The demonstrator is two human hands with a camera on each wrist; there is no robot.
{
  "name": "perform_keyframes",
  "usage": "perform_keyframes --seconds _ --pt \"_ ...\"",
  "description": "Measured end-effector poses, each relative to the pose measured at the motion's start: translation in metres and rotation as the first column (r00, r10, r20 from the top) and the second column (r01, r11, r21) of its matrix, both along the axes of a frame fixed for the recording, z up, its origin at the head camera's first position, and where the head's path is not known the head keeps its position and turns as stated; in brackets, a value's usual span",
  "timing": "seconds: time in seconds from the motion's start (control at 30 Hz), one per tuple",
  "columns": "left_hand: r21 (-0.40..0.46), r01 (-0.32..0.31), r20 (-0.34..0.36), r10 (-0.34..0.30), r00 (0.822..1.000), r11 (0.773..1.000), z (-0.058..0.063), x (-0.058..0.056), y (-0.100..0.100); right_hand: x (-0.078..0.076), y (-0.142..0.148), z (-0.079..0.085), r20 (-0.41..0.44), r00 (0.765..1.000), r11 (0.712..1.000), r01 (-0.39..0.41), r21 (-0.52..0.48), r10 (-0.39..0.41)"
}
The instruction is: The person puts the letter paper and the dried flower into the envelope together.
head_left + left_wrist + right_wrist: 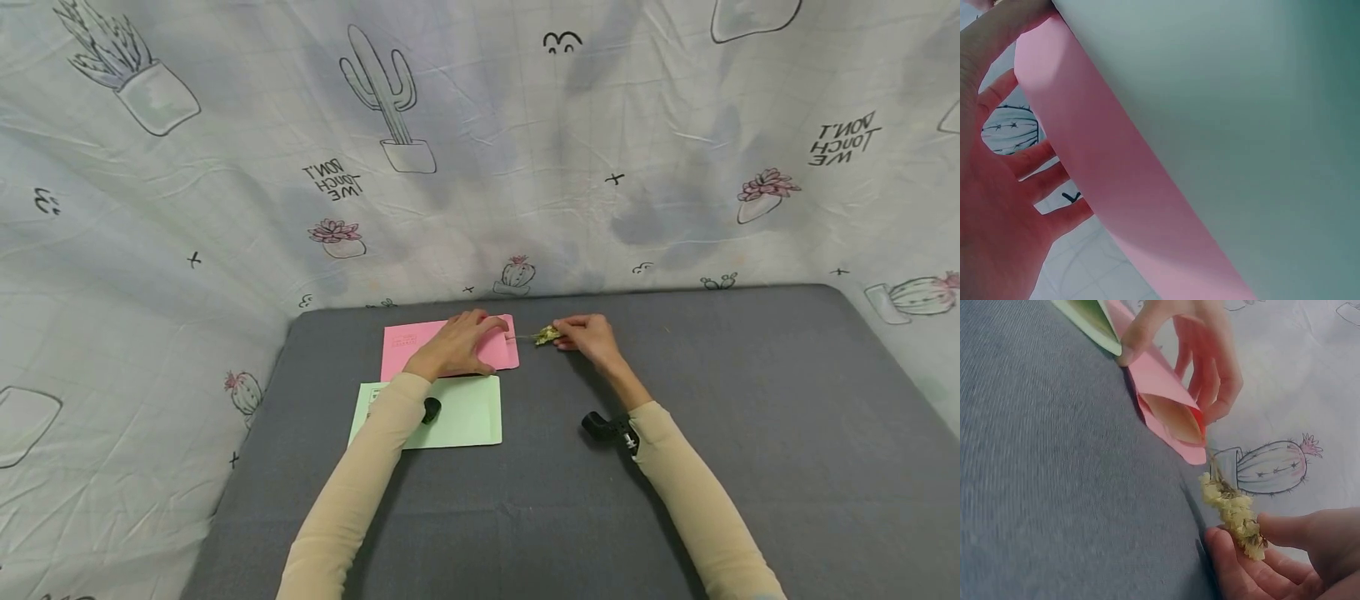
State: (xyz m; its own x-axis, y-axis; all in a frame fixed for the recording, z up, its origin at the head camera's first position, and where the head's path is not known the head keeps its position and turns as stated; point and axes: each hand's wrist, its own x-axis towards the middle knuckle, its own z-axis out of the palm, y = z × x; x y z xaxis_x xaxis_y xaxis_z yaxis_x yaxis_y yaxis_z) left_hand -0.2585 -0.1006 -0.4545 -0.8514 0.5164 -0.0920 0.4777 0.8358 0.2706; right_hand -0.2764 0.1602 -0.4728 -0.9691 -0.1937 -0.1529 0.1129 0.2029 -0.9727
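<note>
A pink envelope [504, 354] lies at the back of the table, its open end facing right. My left hand [453, 343] spans it, thumb at the near edge and fingers along the far edge, gripping it so that its mouth bulges open in the right wrist view. My right hand [588, 336] pinches a sprig of dried yellow flowers [1235, 515] between thumb and fingers. The sprig's thin stem points left and reaches the envelope's mouth. Closer to me, a pale green envelope [465, 417] lies partly under my left forearm.
Dark grey cloth covers the table [720, 433]. Behind it and at the sides hangs a white curtain [480, 217] printed with cacti and lettering. A black wrist camera [600, 427] sticks out from the right sleeve.
</note>
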Motion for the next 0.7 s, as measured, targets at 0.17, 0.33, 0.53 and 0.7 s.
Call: perform_keyframes --seconds 0.17,0.33,0.53,0.7 --pt "-0.015 0.015 -0.02 -0.016 1.0 1.0 -0.001 0.0 0.0 -0.002 -0.006 -0.001 0.125 0.991 0.988 -0.017 -0.155 0.036" --pt "-0.008 0.011 -0.023 -0.011 1.0 1.0 -0.003 0.0 0.001 -0.001 -0.01 0.0 0.204 0.976 0.961 -0.015 -0.276 0.074" --pt "0.001 -0.016 -0.008 0.016 1.0 1.0 -0.004 0.002 -0.001 0.0 -0.013 0.0 0.214 0.968 0.954 -0.067 -0.291 0.133" --pt "0.021 -0.018 0.0 0.018 1.0 1.0 -0.004 0.003 -0.001 0.0 -0.017 0.001 0.229 0.967 0.959 -0.047 -0.28 0.114"
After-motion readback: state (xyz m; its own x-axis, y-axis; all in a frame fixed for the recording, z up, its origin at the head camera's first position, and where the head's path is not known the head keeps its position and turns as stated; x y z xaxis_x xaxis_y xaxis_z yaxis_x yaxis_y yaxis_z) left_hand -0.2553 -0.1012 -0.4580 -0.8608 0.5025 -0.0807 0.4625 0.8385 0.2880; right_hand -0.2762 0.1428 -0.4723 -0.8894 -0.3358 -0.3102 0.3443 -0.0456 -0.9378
